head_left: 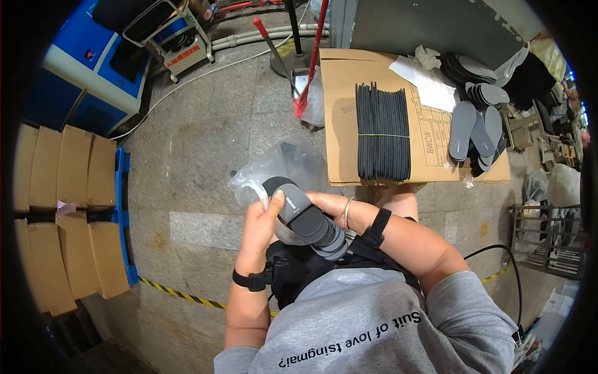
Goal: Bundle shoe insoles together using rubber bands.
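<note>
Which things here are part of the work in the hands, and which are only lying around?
In use:
- left hand and right hand
- dark insoles held in both hands
- clear plastic bag at the insoles' tip

Lying about:
- bundled stack of black insoles on flattened cardboard
- loose grey insoles
- cardboard boxes
- blue machine

In my left hand (261, 219) and right hand (327, 202) I hold dark grey insoles (305, 218), half inside a clear, shiny plastic bag (274, 167). Black straps (252, 280) circle my wrists, and my sweatshirt (374, 324) is light grey with black lettering. Beyond my right hand sits a brown cardboard box (342, 93) carrying a black insole bundle (382, 132). Below my left hand runs yellow-and-black striped tape (180, 294) across the speckled grey floor (199, 156).
</note>
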Demonstrator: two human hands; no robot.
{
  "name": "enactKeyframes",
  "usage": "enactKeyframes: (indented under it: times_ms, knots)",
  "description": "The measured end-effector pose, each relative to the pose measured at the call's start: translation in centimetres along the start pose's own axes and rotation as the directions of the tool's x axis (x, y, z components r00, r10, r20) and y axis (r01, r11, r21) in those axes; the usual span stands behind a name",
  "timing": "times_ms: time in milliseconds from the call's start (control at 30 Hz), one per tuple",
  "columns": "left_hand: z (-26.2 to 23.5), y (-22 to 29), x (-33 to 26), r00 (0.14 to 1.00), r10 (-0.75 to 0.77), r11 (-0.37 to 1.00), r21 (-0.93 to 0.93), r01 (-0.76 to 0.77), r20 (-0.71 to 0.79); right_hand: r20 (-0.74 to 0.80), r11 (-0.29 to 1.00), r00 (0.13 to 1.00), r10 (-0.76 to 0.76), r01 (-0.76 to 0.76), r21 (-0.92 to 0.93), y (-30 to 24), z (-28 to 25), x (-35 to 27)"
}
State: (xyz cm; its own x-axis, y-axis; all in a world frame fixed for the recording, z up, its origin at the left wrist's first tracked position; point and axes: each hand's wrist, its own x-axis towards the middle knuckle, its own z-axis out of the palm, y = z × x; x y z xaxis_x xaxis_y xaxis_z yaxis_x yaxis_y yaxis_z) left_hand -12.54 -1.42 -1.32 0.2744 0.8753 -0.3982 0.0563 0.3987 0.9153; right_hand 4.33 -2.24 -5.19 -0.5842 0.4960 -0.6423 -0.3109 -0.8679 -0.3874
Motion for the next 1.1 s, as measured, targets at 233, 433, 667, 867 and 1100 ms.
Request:
enactKeyframes:
  times_ms: [233,433,667,867,1100]
  knots:
    - [-0.6,0.8,-0.3,0.995,0.082,0.98,-0.183,-0.072,0.048,0.008,0.995,1.0,-0.027,0.026,0.095,-0.9,-0.8,0.0]
    - [-1.9,0.1,-1.1,0.985,0.083,0.939,-0.319,-0.129,-0.151,0.062,0.908,0.935,-0.35,0.322,0.267,-1.7,-1.4,-1.4]
    - [-2.6,-1.7,-0.9,0.991,0.045,0.888,-0.449,-0.098,-0.128,-0.002,0.809,0.909,-0.418,0.373,0.455,-1.7,-1.1,-1.9]
    - [-2.2,-1.2,-0.7,0.993,0.047,0.874,-0.477,-0.093,-0.106,0.168,0.776,0.824,-0.542,0.413,0.476,-2.5,1.1,-2.0]
    - [0.2,-0.1,-2.5,0.985,0.169,0.985,-0.041,-0.167,0.042,-0.144,0.662,0.767,-0.625,0.619,0.422,-2.4,0.7,-1.2]
